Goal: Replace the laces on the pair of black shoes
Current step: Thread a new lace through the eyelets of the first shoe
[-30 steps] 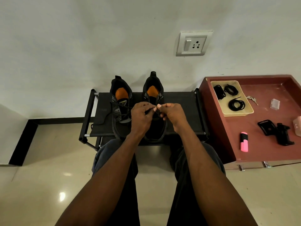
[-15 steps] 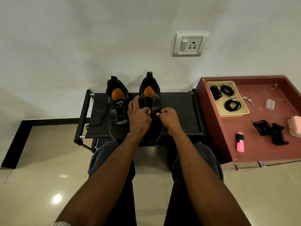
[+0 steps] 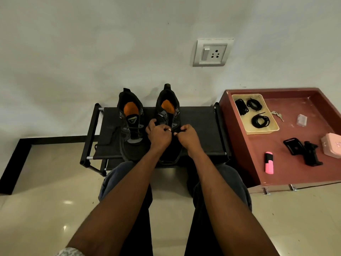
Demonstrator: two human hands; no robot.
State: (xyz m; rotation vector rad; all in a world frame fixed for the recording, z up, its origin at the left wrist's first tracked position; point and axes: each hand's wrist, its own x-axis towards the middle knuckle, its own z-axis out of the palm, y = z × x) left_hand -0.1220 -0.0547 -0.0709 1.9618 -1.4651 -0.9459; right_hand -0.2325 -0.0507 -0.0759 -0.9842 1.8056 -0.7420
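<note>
Both hands lowered onto right shoe [image 3: 168, 115] on rack [image 3: 199, 126]; left hand [image 3: 159, 134], right hand [image 3: 187, 136] pinching lace ends. Step: unlacing/threading, can't tell. Next: pull thru eyelet w/ even tension.

My hands cover the lacing of the right shoe

My left hand [image 3: 159, 134] and right hand [image 3: 188, 136] hide the middle of the right shoe [image 3: 168, 109], so I cannot see the eyelets or the lace [image 3: 173, 132] between my fingers; only a very small dark piece shows there. My forearms hide its toe at the near edge of the bench [image 3: 201, 126]. The pink box [image 3: 332, 145] on the red cabinet [image 3: 295, 174] is cut by the right picture edge. The print on the shoe's tongue is too small to read.
</note>
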